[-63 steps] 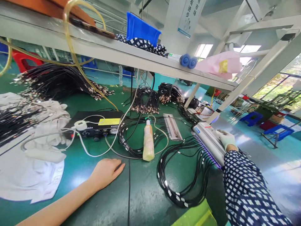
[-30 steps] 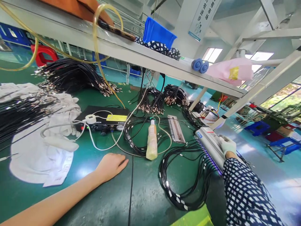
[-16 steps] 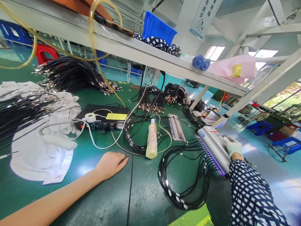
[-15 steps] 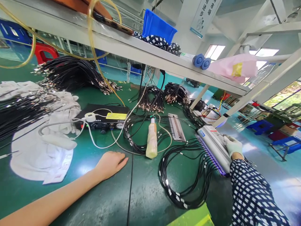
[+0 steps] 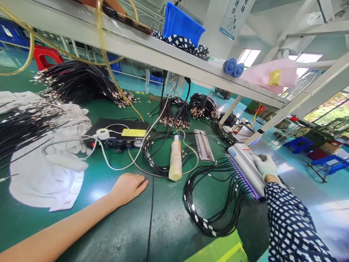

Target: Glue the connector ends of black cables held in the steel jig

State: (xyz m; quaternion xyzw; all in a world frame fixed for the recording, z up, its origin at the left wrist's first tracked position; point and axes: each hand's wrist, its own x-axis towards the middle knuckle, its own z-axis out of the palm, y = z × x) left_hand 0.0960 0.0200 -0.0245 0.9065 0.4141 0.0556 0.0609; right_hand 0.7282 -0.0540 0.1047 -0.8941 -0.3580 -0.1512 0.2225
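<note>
My left hand (image 5: 130, 190) is bare and lies on the green table (image 5: 109, 233), fingers loosely bent and thumb stretched out, with nothing in it. A dispensing syringe (image 5: 175, 160), wrapped in clear film, lies to its right. My right hand (image 5: 266, 166), in a white glove, has its fingers bent against the back of a long silver lamp housing (image 5: 247, 163); a small dark part shows at the fingertips. Violet light glows along the housing's near edge. Black cables (image 5: 191, 207) with white tags run from under that edge into a loop. A slotted metal holder (image 5: 204, 145) with cable ends lies behind.
A black dispenser controller (image 5: 117, 133) stands behind my left hand. Black cable bundles (image 5: 79, 80) lie at the back left, near white cloths (image 5: 65, 134). Overhead runs a white shelf (image 5: 152, 49) with a blue bin (image 5: 182, 27). A yellow-green sheet (image 5: 220, 247) lies in front.
The view has shifted slightly. The fingers of my left hand look a little more bent. My right hand has shifted slightly on the lamp housing, and a dark part now shows at its fingertips.
</note>
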